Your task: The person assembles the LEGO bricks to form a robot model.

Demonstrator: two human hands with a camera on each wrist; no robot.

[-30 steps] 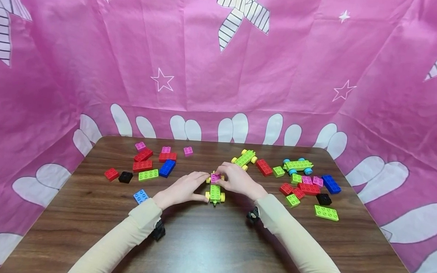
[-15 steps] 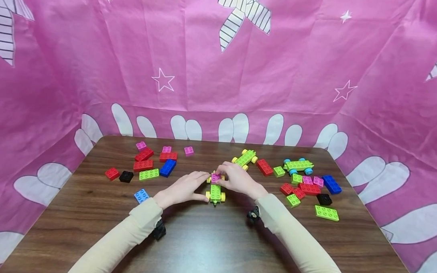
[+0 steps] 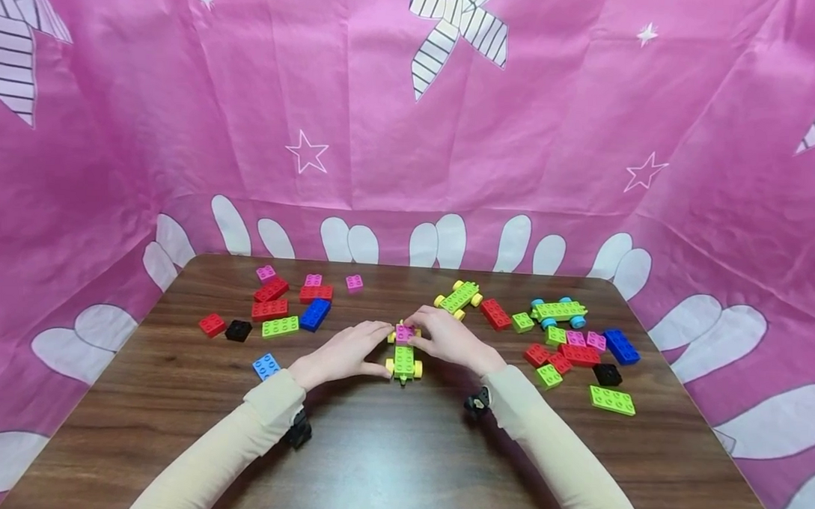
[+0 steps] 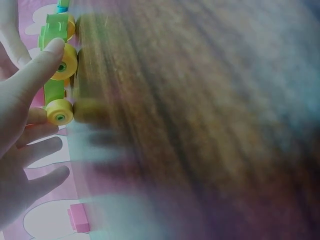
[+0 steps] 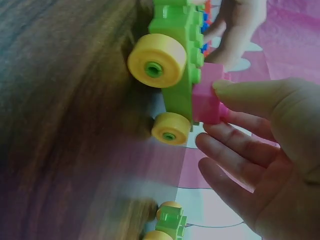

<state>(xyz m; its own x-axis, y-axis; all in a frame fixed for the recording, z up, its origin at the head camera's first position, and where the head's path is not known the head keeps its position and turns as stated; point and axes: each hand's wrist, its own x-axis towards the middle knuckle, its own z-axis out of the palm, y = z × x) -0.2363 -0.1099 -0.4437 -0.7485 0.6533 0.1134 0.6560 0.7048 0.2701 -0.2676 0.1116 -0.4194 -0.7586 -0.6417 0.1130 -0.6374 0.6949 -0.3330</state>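
The green car with yellow wheels (image 3: pixel 404 364) sits on the wooden tabletop (image 3: pixel 380 471) straight in front of the person, lengthwise between the two hands. A small pink brick (image 5: pixel 207 95) is at the car's far end, on top of the studs; I can't tell whether it is pushed all the way down. The right hand (image 3: pixel 455 338) has it pinched, thumb on the near face and the other fingers behind, and those fingers hide part of the brick and most of the far wheel on that side.

The left hand (image 3: pixel 345 351) lies along the car's other side, fingers straight and spread apart, thumb by a near wheel. How firmly they press there is hard to judge, since the left wrist view is hazy and that thumb covers part of the wheel.

Just beyond the right hand stands a second yellow-wheeled car (image 3: pixel 457 299), cut off at the bottom of the right wrist view. A blue-wheeled car (image 3: pixel 558 311) is farther right, near a scatter of loose bricks (image 3: pixel 581 355). Over on the left, a light blue brick (image 3: pixel 265 365) is partly covered by the left cuff (image 3: pixel 276 396).
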